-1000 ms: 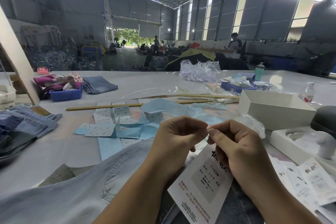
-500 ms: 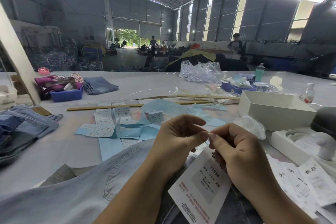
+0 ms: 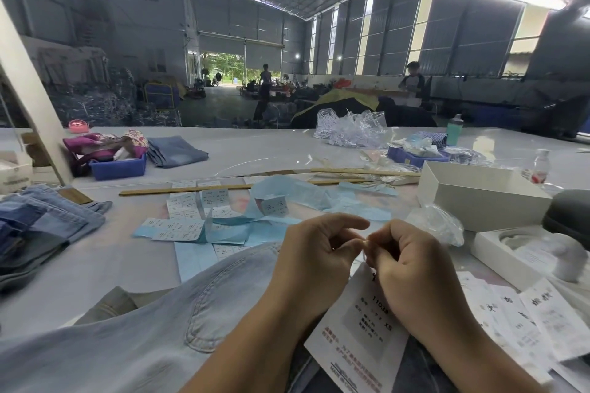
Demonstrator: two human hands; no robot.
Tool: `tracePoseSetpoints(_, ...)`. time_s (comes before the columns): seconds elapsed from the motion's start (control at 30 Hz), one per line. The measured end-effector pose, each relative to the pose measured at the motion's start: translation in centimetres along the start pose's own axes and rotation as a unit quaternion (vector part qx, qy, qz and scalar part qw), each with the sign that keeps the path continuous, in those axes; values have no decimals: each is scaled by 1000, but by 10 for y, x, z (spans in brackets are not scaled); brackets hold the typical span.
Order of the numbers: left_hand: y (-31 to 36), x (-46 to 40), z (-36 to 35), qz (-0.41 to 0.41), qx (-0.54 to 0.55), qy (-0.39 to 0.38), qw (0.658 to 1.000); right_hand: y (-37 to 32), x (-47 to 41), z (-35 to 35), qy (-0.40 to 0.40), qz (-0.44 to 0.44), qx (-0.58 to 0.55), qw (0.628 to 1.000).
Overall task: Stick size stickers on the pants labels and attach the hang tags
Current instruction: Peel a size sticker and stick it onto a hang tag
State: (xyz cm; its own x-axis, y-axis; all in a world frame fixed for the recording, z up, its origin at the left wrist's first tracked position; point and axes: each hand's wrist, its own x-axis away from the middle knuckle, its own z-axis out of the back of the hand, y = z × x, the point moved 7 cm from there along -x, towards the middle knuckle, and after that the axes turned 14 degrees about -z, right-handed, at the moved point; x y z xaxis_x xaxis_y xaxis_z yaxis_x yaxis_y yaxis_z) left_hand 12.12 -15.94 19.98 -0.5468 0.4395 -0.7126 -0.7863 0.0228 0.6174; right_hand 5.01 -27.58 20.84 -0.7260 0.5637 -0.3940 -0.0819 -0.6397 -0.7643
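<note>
Big pale work surface (image 3: pixel 95 277) runs the full width of the view, w/ everything laid within arm's reach, prob. so the tagging can go piece after piece.

Light denim pants (image 3: pixel 134 338) lie spread across the near edge, directly under the forearms, back pocket up. Likely placed so the waistband area sits right below the working fingers.

Folded jeans stack (image 3: pixel 41 226) sits at far left, apart from the piece in hand; can't tell if done or waiting.

Open white box (image 3: pixel 479 198) stands at right, near the hands.

Blue sticker backing sheets (image 3: pixel 242 230) and white size stickers (image 3: pixel 178 230) are strewn mid-surface, just beyond the pants.

Spare hang tags (image 3: pixel 542 313) fan out at lower right, beside the right forearm, handy for the next pair.

Current hang tag (image 3: pixel 357 338) lies printed side up over the pants, its top end hidden below the right hand, "XS" legible.

Left hand (image 3: pixel 314 260): grip curled, thumb and fingertips meeting the other hand's at centre. Right hand (image 3: pixel 412 268): grip curled tight, pinching something tiny at the tag's top. Prob. the tag's thread or fastener, too small to tell. Judged step: tying or looping the tag on, nearly closed.
</note>
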Motion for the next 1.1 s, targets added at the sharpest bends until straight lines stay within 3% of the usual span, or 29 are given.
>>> tracePoseSetpoints(0.33, -23, 2, -6, 79, 125, -17, 989, -17, 2, -3, -31, 44, 145, 988)
tracePoseSetpoints(0.53, -23, 7, -1, 71, 40, -39, 996, -25, 0, -4, -108, 20, 259, 960)
tracePoseSetpoints(0.67, -29, 22, 29, 77, -82, -48, 992, -48, 1, -11, -109, 56, 284, 951)
tracePoseSetpoints(0.8, -47, 47, 70, 97, -243, -147, 954, -86, 10, -43, -142, 102, 292, 940)
tracePoseSetpoints(0.93, -97, 106, 145, 250, -366, -225, 868, -126, 29, -101, -220, 158, 283, 920)
tracePoseSetpoints(1.0, -114, 133, 185, 318, -379, -205, 844, -141, 41, -139, -273, 171, 283, 903)
tracePoseSetpoints(1.1, -117, 141, 215, 320, -394, -182, 842, -159, 62, -196, -330, 194, 297, 875)
